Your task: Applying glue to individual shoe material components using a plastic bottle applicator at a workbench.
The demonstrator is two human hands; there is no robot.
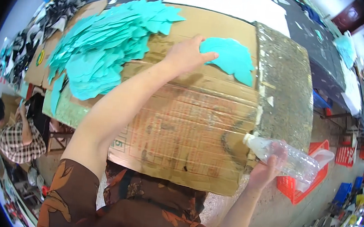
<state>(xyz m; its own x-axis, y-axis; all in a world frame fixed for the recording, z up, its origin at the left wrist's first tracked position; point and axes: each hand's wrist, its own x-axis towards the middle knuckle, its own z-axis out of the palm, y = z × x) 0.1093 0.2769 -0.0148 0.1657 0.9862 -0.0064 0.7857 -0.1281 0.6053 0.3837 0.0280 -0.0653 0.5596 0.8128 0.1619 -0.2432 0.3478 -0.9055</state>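
My left hand [188,56] reaches over the cardboard and grips the left edge of a turquoise fabric piece [229,56] with a scalloped outline. Its thumb lies on top of the cloth, while the other fingers are partly hidden. To the left, a large overlapping pile of similar turquoise pieces [105,40] covers the board. At the near right corner, my right hand [269,165] is closed around a clear plastic bottle [295,161]. The bottle is tilted almost flat, its white cap pointing left over the cardboard edge.
A flattened cardboard sheet [176,126] covers the worktop; a rough grey board [287,88] adjoins it on the right. Dark tables stand beyond, with white sheets [232,4]. A red plastic basket [286,187] is on the floor at right. Another person [19,137] sits at the left.
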